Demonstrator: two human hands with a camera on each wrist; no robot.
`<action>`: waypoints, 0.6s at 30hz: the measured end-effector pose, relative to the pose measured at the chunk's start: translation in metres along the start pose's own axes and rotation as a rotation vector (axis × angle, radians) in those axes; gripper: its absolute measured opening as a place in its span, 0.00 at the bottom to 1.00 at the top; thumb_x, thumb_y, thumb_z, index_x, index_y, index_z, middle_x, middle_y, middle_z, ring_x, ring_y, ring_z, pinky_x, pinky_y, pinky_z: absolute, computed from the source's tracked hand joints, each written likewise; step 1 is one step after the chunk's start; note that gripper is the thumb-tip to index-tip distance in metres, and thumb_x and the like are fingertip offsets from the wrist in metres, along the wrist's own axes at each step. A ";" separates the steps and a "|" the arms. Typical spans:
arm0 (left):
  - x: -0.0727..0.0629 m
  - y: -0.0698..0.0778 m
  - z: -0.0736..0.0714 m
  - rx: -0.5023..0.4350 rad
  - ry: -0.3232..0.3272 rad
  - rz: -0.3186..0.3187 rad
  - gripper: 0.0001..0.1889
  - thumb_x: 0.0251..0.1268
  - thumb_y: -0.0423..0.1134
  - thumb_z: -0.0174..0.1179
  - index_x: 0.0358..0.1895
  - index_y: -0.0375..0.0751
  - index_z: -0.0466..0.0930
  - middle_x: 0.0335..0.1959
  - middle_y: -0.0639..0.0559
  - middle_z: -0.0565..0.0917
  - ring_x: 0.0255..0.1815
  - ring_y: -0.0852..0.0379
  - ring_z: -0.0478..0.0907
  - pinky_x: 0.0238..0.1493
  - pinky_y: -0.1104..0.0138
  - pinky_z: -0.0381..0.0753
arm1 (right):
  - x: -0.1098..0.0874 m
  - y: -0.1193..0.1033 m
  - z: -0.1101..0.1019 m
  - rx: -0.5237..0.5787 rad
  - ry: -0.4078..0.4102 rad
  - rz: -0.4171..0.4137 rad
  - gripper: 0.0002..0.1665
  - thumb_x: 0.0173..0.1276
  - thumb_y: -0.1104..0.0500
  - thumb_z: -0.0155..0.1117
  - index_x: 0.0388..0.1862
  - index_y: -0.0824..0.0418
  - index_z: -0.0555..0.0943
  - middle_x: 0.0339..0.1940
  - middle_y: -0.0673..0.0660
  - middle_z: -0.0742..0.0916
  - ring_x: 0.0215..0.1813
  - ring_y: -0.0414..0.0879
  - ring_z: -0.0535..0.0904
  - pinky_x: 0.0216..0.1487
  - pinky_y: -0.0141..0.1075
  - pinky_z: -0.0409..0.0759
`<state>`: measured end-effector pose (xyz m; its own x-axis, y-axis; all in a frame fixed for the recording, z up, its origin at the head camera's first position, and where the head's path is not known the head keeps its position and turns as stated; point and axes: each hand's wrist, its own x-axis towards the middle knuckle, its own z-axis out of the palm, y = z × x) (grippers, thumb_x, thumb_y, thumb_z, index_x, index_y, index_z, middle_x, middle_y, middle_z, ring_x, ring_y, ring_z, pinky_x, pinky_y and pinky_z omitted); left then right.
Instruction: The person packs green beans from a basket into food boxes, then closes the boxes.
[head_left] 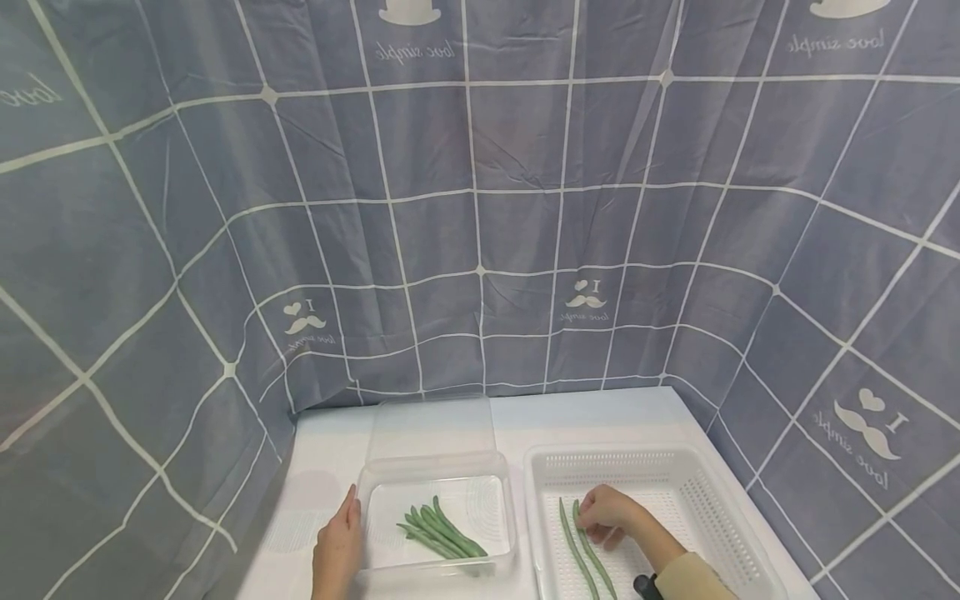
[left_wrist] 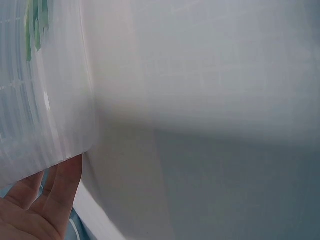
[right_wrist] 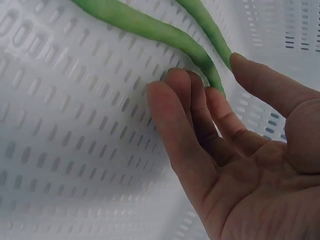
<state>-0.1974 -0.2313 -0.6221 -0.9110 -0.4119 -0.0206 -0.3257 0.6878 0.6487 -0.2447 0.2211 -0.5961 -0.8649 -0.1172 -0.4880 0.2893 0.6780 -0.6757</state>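
Note:
My left hand (head_left: 340, 542) rests against the left wall of a clear plastic container (head_left: 431, 569), its fingers (left_wrist: 67, 182) fairly straight at the container's lower edge in the left wrist view. A bunch of green beans (head_left: 442, 529) lies inside it. Over a white perforated basket (head_left: 690, 454), my right hand (head_left: 606, 510) reaches down to the end of a green bean (right_wrist: 150, 27). Its thumb and fingertips are on either side of that bean's end, with a gap between them. A second green bean (head_left: 573, 542) lies alongside.
Behind the container a flat clear lid (head_left: 431, 425) lies on the white table (head_left: 600, 411). The basket stands close to the container's right side. A grey-blue checked curtain (head_left: 517, 233) encloses the table at the back and both sides.

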 end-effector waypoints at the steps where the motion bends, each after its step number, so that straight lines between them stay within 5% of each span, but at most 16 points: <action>1: 0.000 0.000 0.000 0.001 0.000 0.000 0.29 0.90 0.49 0.36 0.80 0.34 0.65 0.71 0.27 0.74 0.68 0.22 0.76 0.63 0.29 0.78 | 0.000 0.000 0.002 -0.008 0.008 -0.005 0.06 0.63 0.64 0.75 0.31 0.62 0.85 0.25 0.57 0.89 0.28 0.46 0.88 0.32 0.39 0.92; 18: 0.000 0.000 0.000 -0.001 -0.006 -0.003 0.30 0.90 0.51 0.34 0.80 0.35 0.65 0.72 0.26 0.73 0.67 0.22 0.76 0.63 0.29 0.78 | 0.006 -0.005 0.021 -0.112 0.122 -0.037 0.14 0.57 0.69 0.75 0.29 0.60 0.76 0.23 0.56 0.85 0.27 0.48 0.86 0.27 0.39 0.90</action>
<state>-0.1968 -0.2313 -0.6224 -0.9116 -0.4103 -0.0268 -0.3279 0.6863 0.6492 -0.2430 0.2018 -0.6078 -0.9194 -0.0597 -0.3887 0.2147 0.7520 -0.6233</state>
